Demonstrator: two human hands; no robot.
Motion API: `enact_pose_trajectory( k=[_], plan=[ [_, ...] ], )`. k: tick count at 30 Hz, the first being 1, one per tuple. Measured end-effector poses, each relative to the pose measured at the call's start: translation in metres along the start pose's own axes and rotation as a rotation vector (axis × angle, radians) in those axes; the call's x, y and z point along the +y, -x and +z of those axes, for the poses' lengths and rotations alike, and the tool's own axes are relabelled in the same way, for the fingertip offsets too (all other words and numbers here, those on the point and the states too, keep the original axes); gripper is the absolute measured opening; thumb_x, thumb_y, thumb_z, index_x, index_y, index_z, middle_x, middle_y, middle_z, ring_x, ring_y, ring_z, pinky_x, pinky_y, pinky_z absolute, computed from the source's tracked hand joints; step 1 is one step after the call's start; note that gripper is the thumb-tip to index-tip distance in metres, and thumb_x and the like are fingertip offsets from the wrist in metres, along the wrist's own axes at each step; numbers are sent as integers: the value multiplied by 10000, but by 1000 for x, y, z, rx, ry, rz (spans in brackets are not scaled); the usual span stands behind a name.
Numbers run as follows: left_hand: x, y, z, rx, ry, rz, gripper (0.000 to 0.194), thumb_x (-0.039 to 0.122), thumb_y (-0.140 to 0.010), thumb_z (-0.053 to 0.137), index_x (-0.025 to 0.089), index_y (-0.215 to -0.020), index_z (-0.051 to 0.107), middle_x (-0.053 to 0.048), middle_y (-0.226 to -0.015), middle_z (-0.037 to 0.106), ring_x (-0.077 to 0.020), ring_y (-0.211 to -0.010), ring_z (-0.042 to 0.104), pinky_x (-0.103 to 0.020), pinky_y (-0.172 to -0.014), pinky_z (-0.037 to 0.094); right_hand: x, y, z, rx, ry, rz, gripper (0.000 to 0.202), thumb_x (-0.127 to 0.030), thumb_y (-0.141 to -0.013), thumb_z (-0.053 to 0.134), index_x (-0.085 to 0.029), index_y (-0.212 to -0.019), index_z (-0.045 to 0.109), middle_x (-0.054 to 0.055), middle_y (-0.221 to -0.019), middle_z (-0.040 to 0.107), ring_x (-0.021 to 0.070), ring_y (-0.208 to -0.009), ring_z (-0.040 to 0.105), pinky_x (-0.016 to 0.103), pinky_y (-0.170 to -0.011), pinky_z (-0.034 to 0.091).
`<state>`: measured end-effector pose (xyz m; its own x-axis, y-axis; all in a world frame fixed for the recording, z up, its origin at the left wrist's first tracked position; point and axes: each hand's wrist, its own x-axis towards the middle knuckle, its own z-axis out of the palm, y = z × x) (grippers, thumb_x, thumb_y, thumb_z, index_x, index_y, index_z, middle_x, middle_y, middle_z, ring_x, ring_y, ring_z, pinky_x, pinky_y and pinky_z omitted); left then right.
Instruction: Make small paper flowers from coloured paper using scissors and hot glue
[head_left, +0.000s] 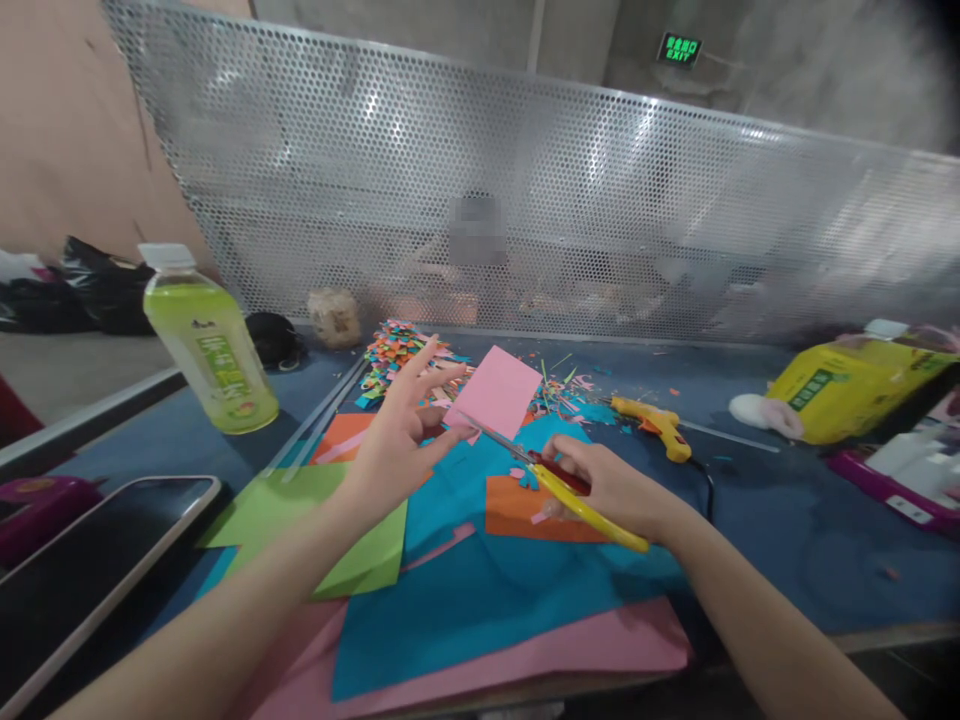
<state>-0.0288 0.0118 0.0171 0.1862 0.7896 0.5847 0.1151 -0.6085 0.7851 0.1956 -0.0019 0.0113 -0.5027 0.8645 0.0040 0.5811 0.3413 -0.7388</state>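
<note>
Broadly, a perforated metal screen (pixel 525 150) spans the upper part of the frame; below it stretches a dark blue worktop (pixel 795 540), crowded with coloured paper; a large blue sheet (pixel 450 620) fills the lower middle, overlapping a pink sheet (pixel 592 645) at the bottom edge; green paper (pixel 360 560) lies left of centre, partly under the left forearm; a dark-screened device (pixel 97 590) with a pale rim sits at lower left, and a yellow package (pixel 870 390) stands at the right side; a bottle (pixel 214 350) of pale green drink leans in the view at left.

Near the middle are both hands; the left hand (pixel 405 420) pinches the lower left corner of a pink square (pixel 499 390), its upper fingers spread and pointing upward; the right hand (pixel 600 480) is closed round the yellow and dark red handles of the scissors (pixel 585 505), whose blades cross the pink square's lower left edge; how far apart the blades are, I cannot tell.

Under the right hand lies an orange piece (pixel 514 505); a yellow glue gun (pixel 656 425) rests right of centre; tiny cut bits (pixel 397 345) are heaped beyond the left hand, with loose trimmings (pixel 570 395) scattered just right of the pink square.
</note>
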Motion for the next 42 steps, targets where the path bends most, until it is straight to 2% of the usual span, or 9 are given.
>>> enact_pose_trajectory(
  k=[9, 16, 24, 28, 33, 37, 39, 42],
  plan=[
    [-1, -1, 1, 10, 79, -36, 808, 144, -683, 651, 328, -1323, 193, -113, -1287, 431, -118, -737, 639, -207, -598, 536, -2, -1, 0, 34, 31, 24, 385, -475, -625, 639, -197, -711, 388, -106, -465, 325, 59, -455, 212, 213, -434, 143],
    [1, 1, 3, -5, 118, -76, 834, 120, -673, 650, 352, -1323, 183, -97, -1280, 439, -85, -661, 612, -190, -526, 507, 2, -1, 2, 31, -4, -21, 378, -465, -620, 646, -203, -749, 407, -65, -541, 453, 80, -485, 345, 215, -459, 234],
    [3, 0, 7, 14, 133, -123, 870, 94, -648, 652, 355, -1324, 170, -110, -1283, 438, -71, -605, 597, -174, -457, 489, 4, -2, 4, 38, -40, 2, 309, -409, -656, 626, -204, -731, 408, -45, -531, 516, 100, -468, 429, 214, -437, 245],
    [2, 1, 6, 19, 96, -142, 885, 110, -636, 665, 359, -1324, 167, -116, -1314, 398, -63, -581, 589, -196, -469, 504, 8, -6, 5, 62, -69, -12, 277, -411, -691, 585, -209, -703, 396, -64, -477, 472, 87, -417, 390, 205, -413, 230],
    [-1, 2, 6, 0, 106, -144, 884, 117, -647, 661, 371, -1323, 151, -123, -1320, 376, -44, -570, 584, -171, -441, 477, 15, -11, 8, 151, -44, -22, 302, -417, -661, 606, -206, -690, 392, -73, -475, 425, 78, -430, 357, 200, -406, 251],
    [0, 2, 9, -13, 148, -150, 837, 134, -663, 647, 355, -1318, 176, -140, -1326, 364, -50, -562, 598, -204, -475, 508, 15, -16, 11, 327, -24, -38, 323, -403, -622, 632, -205, -715, 394, -82, -495, 366, 70, -440, 319, 198, -410, 228],
    [0, 3, 11, -42, 209, -180, 798, 146, -679, 637, 349, -1313, 197, -146, -1328, 368, -58, -573, 609, -233, -528, 531, 15, -18, 13, 395, -75, -85, 304, -385, -644, 609, -207, -722, 376, -81, -513, 352, 69, -449, 321, 198, -421, 241],
    [1, 6, 17, -94, 303, -241, 765, 171, -700, 630, 354, -1312, 210, -135, -1322, 394, -78, -629, 629, -252, -594, 547, 17, -20, 15, 430, -209, -171, 267, -328, -669, 578, -208, -722, 346, -74, -552, 369, 73, -485, 363, 199, -455, 290]
  ],
)
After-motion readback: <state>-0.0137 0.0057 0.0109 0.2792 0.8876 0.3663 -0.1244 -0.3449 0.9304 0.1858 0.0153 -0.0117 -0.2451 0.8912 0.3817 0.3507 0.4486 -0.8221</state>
